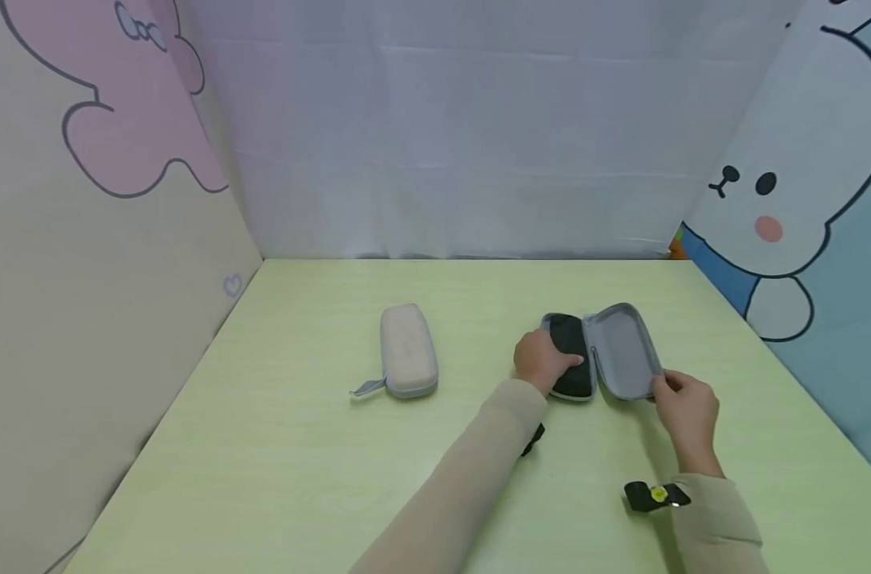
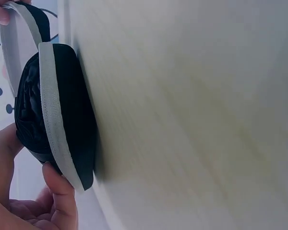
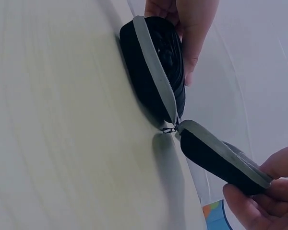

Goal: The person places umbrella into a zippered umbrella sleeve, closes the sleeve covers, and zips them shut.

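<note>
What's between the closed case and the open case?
Bare table, then the left hand, which holds the open case. The head view shows this.

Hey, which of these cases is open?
The case on the right, held by the left hand and right hand: its lid is open, showing black contents. The pale case left of it is closed.

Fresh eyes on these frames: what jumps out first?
Probably the open case right of centre on the table, its left half filled with something black; the left hand is at that half, while the right hand pinches the grey-lined lid. Next, the closed pale case lying alone to the left. Then the big white cartoon face on the right wall.
</note>
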